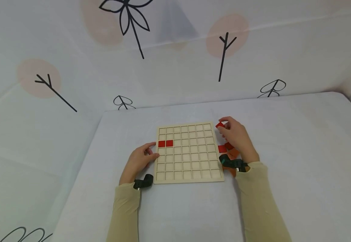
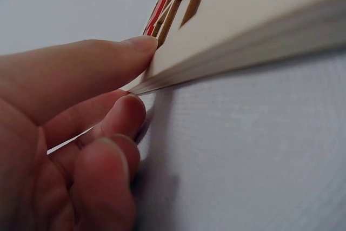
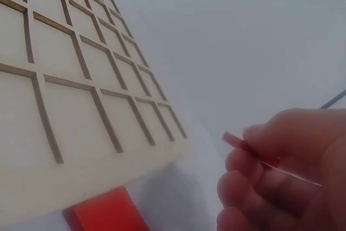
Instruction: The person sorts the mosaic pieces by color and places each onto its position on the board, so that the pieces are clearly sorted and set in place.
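Note:
A pale wooden grid board point(image 1: 189, 180) lies on the white cloth, its square recesses in rows. Two red square tiles point(image 1: 165, 144) sit side by side in recesses near its left edge. My left hand point(image 1: 140, 159) holds the board's left edge; in the left wrist view the thumb point(image 2: 135, 47) lies on the rim and the other fingers curl by the edge. Just beyond the board's right edge, my right hand point(image 1: 234, 134) pinches a red square tile point(image 1: 220, 124) between thumb and fingers, raised off the cloth. That tile point(image 3: 233, 139) appears nearly edge-on in the right wrist view.
Loose red tiles point(image 1: 222, 149) and orange tiles point(image 1: 233, 154) lie to the board's right, partly hidden under my right hand and wrist. One red tile point(image 3: 111, 212) lies close to the board's edge. A patterned cloth wall point(image 1: 178, 74) rises behind the table.

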`<state>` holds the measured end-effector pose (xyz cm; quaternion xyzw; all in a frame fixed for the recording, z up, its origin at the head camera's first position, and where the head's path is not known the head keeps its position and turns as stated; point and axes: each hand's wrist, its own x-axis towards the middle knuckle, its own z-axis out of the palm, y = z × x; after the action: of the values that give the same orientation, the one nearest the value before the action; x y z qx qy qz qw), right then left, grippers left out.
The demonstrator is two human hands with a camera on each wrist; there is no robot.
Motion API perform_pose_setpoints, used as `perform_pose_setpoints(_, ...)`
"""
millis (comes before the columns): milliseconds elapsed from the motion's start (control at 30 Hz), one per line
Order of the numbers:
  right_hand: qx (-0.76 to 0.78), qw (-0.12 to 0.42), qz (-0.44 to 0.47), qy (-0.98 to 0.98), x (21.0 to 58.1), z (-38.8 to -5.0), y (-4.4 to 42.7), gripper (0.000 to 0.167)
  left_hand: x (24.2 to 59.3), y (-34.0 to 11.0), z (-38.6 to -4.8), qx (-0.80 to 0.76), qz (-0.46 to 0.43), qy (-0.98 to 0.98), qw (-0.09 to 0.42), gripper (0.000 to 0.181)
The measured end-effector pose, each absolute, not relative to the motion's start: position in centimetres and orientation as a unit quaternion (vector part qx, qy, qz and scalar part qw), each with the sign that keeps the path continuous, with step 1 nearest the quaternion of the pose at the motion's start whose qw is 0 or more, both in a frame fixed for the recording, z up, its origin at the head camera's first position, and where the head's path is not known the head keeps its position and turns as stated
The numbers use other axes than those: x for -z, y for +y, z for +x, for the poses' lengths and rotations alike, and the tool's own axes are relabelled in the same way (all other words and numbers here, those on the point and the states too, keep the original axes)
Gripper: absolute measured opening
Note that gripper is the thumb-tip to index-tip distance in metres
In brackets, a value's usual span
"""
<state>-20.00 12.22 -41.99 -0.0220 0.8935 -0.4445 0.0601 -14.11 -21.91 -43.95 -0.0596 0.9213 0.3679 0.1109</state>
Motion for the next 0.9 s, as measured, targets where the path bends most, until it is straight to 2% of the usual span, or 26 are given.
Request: perform_pose_setpoints(900, 0.481, 0.104, -0.084, 0.866, 41.3, -19.5, 8.1, 0.037, 43.8, -21.9, -14.1, -0.381, -0.067, 0.915, 0.115, 0.052)
